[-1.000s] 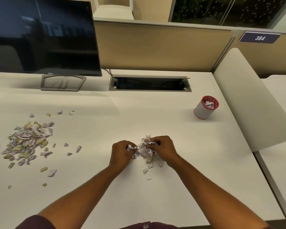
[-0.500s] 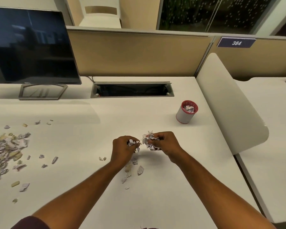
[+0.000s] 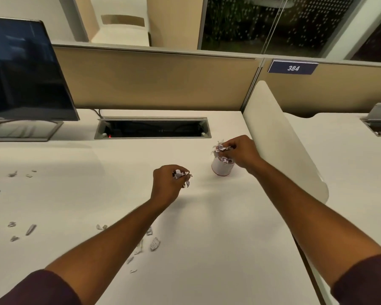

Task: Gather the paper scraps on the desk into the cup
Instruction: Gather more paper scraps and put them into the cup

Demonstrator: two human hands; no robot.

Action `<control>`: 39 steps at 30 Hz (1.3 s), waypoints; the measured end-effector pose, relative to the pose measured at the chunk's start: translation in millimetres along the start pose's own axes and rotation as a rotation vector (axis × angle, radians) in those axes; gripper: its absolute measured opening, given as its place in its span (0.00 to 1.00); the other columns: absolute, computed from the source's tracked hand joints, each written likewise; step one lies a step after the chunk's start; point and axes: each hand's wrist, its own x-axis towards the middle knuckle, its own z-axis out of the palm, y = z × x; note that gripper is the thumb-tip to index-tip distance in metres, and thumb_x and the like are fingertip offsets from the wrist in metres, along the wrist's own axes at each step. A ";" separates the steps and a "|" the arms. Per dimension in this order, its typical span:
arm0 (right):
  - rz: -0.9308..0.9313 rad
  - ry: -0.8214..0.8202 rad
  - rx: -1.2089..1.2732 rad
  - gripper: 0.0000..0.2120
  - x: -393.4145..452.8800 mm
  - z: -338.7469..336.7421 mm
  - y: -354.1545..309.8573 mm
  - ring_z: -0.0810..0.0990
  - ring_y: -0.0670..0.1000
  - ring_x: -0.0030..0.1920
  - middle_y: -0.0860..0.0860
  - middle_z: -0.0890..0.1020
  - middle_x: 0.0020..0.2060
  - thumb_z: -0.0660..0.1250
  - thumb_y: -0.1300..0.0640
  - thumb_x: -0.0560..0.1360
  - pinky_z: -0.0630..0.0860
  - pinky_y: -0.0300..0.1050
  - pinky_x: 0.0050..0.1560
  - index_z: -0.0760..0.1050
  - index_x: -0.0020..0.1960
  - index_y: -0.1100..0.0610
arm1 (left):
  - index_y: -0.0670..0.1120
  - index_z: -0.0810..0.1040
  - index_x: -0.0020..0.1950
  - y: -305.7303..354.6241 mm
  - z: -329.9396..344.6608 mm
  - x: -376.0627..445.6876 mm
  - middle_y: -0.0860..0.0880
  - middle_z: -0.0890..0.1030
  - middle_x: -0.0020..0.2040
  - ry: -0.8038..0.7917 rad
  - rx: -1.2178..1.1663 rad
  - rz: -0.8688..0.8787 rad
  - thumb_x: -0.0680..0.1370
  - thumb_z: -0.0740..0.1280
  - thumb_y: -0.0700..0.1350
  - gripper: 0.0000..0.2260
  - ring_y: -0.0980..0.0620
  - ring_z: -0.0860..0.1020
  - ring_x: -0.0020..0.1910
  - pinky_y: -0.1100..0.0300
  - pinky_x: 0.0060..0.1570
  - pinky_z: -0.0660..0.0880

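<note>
A white cup (image 3: pixel 220 167) with a red base stands on the white desk (image 3: pixel 218 227) to the right of centre; its rim is hidden. My right hand (image 3: pixel 240 154) hovers directly over the cup, shut on a bunch of paper scraps (image 3: pixel 220 150). My left hand (image 3: pixel 168 183) is lower and to the left of the cup, above the desk, shut on a smaller bunch of paper scraps (image 3: pixel 182 176). A few loose scraps (image 3: pixel 154 243) lie near my left forearm. More scattered scraps (image 3: pixel 11 230) lie at the desk's left edge.
A dark monitor (image 3: pixel 24 73) on a stand sits at the back left. An open cable tray (image 3: pixel 152 128) is set into the desk behind the cup. A curved white divider panel (image 3: pixel 279 137) rises just right of the cup. Beige partition behind.
Both hands lifted off the desk with scraps in them. My right hand moved forward and right to over the cup; my left hand followed part way. The view tilted up.
</note>
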 end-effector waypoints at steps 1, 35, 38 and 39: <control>-0.026 0.016 -0.101 0.10 10.4 -3.6 2.6 0.85 0.46 0.42 0.51 0.86 0.43 0.80 0.61 0.70 0.80 0.39 0.42 0.87 0.51 0.57 | 0.41 0.85 0.40 -0.5 3.6 0.5 0.47 0.84 0.30 0.001 -0.005 -0.008 0.74 0.74 0.38 0.03 0.53 0.80 0.27 0.58 0.34 0.81; -0.128 -0.872 -0.908 0.22 78.6 -3.2 -5.1 0.76 0.60 0.66 0.59 0.76 0.67 0.57 0.69 0.79 0.78 0.54 0.61 0.72 0.71 0.60 | 0.45 0.85 0.40 -18.4 30.7 7.4 0.49 0.84 0.32 0.030 0.021 -0.101 0.73 0.75 0.39 0.03 0.52 0.82 0.29 0.57 0.35 0.82; -0.244 -0.785 -0.938 0.22 76.5 -5.8 -3.1 0.75 0.59 0.67 0.56 0.76 0.68 0.63 0.68 0.78 0.78 0.54 0.63 0.73 0.71 0.58 | 0.45 0.85 0.40 -21.7 29.6 1.8 0.49 0.84 0.32 0.031 0.028 -0.114 0.73 0.76 0.39 0.03 0.52 0.82 0.29 0.55 0.36 0.82; -0.289 -0.731 -0.925 0.21 75.6 -6.3 -0.6 0.76 0.58 0.66 0.56 0.77 0.67 0.65 0.68 0.78 0.79 0.52 0.61 0.76 0.70 0.57 | 0.45 0.85 0.41 -22.6 29.4 0.0 0.49 0.84 0.32 0.030 0.028 -0.115 0.73 0.76 0.39 0.03 0.52 0.82 0.29 0.55 0.36 0.82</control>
